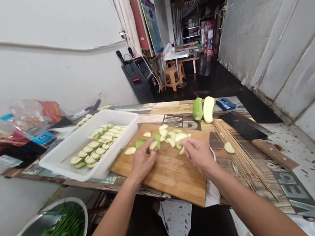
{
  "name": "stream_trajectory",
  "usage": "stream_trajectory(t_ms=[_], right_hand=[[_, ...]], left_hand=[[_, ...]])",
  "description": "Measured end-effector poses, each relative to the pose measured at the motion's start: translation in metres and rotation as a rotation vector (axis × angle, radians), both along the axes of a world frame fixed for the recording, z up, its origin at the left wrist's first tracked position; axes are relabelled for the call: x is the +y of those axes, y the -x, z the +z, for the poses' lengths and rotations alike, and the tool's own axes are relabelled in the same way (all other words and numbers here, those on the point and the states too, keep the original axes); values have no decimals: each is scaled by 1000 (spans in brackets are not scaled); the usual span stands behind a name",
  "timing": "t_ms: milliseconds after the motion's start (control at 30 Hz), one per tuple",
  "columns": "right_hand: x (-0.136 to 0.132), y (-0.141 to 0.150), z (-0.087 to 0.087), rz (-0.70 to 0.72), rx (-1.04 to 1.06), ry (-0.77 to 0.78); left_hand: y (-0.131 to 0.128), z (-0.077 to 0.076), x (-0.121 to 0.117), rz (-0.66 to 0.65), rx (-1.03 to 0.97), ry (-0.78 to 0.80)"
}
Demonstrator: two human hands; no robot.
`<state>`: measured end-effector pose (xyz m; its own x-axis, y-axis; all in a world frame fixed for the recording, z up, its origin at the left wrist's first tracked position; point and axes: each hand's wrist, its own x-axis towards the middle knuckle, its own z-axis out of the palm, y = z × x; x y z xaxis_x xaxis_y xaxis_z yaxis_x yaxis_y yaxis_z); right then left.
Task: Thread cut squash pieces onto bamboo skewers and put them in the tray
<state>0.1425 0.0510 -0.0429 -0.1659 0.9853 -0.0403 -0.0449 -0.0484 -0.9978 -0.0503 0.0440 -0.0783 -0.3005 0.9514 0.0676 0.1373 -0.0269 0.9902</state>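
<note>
Well now, left hand (143, 162): on the chopping board (171, 178), its grip clasping one pale slice (153, 146) between thumb and fingers.
Right hand (199, 153): fingertips drawn together at another slice (180, 137) among the loose ones; from where I stand I can't tell whether that grip has it or merely touches it.
Between the hands: a small gap over the board, the left hand's slice lying leftward of the right fingertips and a bit nearer the person's body. It seems to slant, upper end leaning right, though fingers hide part of it.
Loose slices (171, 141): mostly just beyond and between the two hands, turned every which way.
Thin sticks (240, 164): on the desk (161, 110) right of the board, long axis running from far left to near right, their near ends just past the right forearm. The right hand is plainly the nearer one.
White tray (115, 116): left of the board, nearer the left hand, with rows of slices (100, 146) inside.
Cleaver (245, 124): beyond the sticks, handle toward the right, well apart from both hands.
</note>
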Motion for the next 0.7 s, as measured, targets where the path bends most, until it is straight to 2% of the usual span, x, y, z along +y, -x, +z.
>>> stream_trajectory(t_ms=[100, 333, 567, 700], right_hand=[[-1, 4, -9, 58, -64, -36], [-4, 10, -21, 194, -174, -148], [-5, 11, -22, 213, -243, -217], [-4, 11, -25, 207, -230, -230]], left_hand=[[6, -2, 0, -78, 125, -76], [9, -3, 3, -83, 21, -93], [2, 12, 5, -192, -405, -13], [3, 21, 5, -180, -491, 35]])
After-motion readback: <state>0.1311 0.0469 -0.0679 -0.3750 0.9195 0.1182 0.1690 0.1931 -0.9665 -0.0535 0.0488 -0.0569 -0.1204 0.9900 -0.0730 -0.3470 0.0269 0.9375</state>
